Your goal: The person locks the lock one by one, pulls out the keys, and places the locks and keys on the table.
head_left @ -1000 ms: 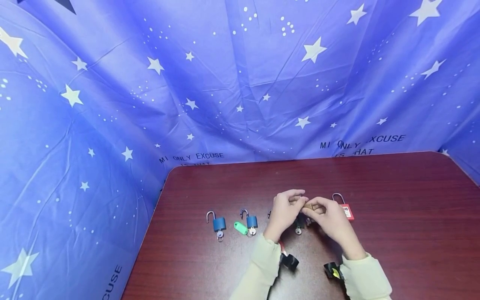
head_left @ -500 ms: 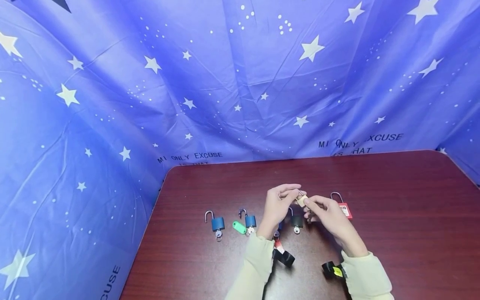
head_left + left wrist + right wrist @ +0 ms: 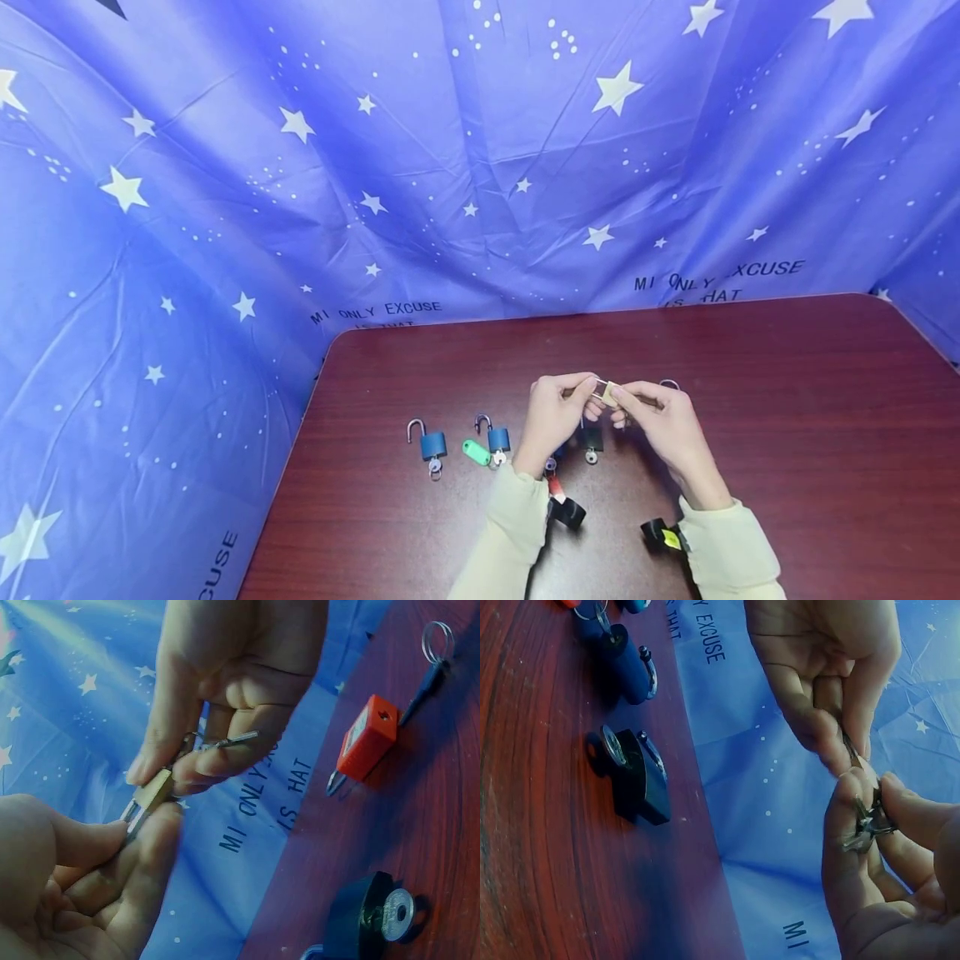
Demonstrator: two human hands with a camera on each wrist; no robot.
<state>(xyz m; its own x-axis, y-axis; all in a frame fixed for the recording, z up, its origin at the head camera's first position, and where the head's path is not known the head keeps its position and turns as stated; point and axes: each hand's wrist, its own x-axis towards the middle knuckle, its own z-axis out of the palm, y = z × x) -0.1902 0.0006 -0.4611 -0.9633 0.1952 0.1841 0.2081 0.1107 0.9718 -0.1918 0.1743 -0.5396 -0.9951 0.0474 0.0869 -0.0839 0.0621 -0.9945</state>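
Observation:
A small brass padlock (image 3: 611,394) is held up over the table between both hands. My left hand (image 3: 553,415) pinches its shackle between thumb and fingertips. My right hand (image 3: 670,417) grips the brass body from the other side. Small keys (image 3: 866,823) hang by my right fingers in the right wrist view. Below the hands stands a dark padlock (image 3: 591,439) with a key in it. A red padlock (image 3: 369,736) with a key lies beyond, mostly hidden behind my right hand in the head view.
To the left lie two blue padlocks (image 3: 432,446) with raised shackles and keys, and a green key tag (image 3: 476,452). Another blue padlock (image 3: 626,664) is partly covered by my left arm in the head view, near a red tag (image 3: 555,487). A starry blue curtain (image 3: 465,167) borders the table (image 3: 375,375).
The brass padlock, mostly covered by fingers a second ago, now shows between the hands, its shackle turned to the left. My right hand has risen slightly and covers most of the red padlock.

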